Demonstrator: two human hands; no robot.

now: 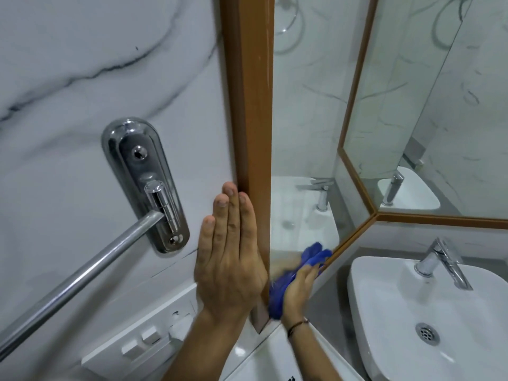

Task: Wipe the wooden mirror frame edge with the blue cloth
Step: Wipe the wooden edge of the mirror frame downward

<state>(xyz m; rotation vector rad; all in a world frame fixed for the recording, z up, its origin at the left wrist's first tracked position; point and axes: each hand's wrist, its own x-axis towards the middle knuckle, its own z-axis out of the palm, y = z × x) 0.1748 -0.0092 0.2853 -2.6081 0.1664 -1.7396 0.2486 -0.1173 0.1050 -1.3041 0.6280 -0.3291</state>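
Observation:
The wooden mirror frame (248, 100) runs vertically up the middle of the view, brown and glossy, with the mirror glass to its right. My left hand (229, 259) lies flat against the wall, fingers straight and together, touching the frame's outer left edge. My right hand (298, 292) grips the blue cloth (277, 292) and presses it on the mirror side near the frame's lower end. The cloth looks blurred, and part of it also shows as a reflection in the glass.
A chrome towel bar (77, 281) and its wall bracket (148, 185) stand left of the frame. A white switch panel (143, 336) sits below. A white basin (428, 320) with a chrome tap (442, 262) is at lower right.

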